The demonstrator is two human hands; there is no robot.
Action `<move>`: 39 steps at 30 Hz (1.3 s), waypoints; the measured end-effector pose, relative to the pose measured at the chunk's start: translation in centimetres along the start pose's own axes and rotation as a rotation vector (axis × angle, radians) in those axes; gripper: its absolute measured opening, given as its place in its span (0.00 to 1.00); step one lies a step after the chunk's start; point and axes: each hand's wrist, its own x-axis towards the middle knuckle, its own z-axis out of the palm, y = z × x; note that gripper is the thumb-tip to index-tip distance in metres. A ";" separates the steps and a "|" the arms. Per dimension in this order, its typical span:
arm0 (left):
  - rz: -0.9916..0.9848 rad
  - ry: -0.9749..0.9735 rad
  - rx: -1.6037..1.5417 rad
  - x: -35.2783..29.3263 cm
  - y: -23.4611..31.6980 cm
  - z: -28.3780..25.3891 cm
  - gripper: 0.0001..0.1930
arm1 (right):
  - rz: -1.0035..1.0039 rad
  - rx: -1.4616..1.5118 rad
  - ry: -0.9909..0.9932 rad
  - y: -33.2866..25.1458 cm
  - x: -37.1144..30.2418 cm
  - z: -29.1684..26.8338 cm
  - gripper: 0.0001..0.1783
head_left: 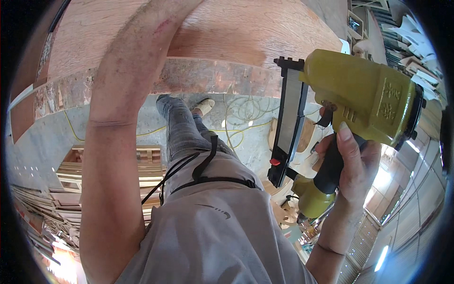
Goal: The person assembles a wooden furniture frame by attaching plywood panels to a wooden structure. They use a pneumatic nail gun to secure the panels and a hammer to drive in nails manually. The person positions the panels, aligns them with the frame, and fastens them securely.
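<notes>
My right hand [354,165] is wrapped round the black grip of a yellow-green pneumatic nail gun [352,90], with the thumb lying along the grip's upper end. The gun is raised at the right, its long black-and-silver magazine [289,123] on the side toward my body. Its nose end is close to the near edge of a reddish-brown plywood sheet [222,33]. My left forearm reaches up across the sheet, and the left hand itself is beyond the top edge of the picture.
A worn, paint-marked wooden edge [208,75] runs along the near side of the sheet. Yellow air hose [243,111] lies coiled on the concrete floor beyond my legs. Stacked wooden strips [71,173] stand at the left, and assorted wood pieces [418,61] lie at the far right.
</notes>
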 end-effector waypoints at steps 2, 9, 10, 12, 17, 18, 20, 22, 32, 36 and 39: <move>0.004 0.018 0.015 -0.5 -0.8 -0.9 0.37 | 0.034 -0.028 -0.068 -0.4 0.1 -0.3 0.21; 0.015 0.009 -0.026 -0.9 -1.4 -1.2 0.36 | -0.030 -0.049 -0.093 0.3 0.0 1.1 0.22; 0.027 0.017 -0.042 -0.8 -1.1 -1.0 0.35 | 0.004 -0.020 -0.101 0.5 0.0 0.8 0.21; 0.034 0.040 -0.065 -1.1 -0.8 -1.1 0.35 | 0.021 0.019 -0.117 0.6 -0.1 0.7 0.20; -0.010 0.028 -0.031 -0.6 -0.6 -0.9 0.35 | 0.033 0.012 -0.118 0.4 0.0 0.9 0.21; -0.014 0.021 -0.028 -0.7 -0.6 -1.1 0.35 | 0.043 0.005 -0.110 0.2 0.0 1.0 0.21; -0.004 0.045 -0.033 -0.6 -0.9 -0.7 0.35 | 0.063 -0.009 -0.093 -0.1 -0.2 1.1 0.21; 0.005 0.035 -0.017 -0.6 -0.8 -0.7 0.36 | 0.088 -0.022 -0.094 -0.1 -0.2 1.0 0.20; 0.089 0.030 0.053 -0.6 -1.0 -0.7 0.34 | -0.051 -0.004 -0.019 0.5 -1.2 0.9 0.24; 0.053 0.091 -0.002 -0.1 -1.8 -0.2 0.29 | -0.034 0.197 0.110 1.8 -4.1 0.0 0.22; 0.046 0.113 -0.090 0.0 -2.2 -1.1 0.28 | 0.015 0.231 0.132 4.1 -6.1 0.7 0.20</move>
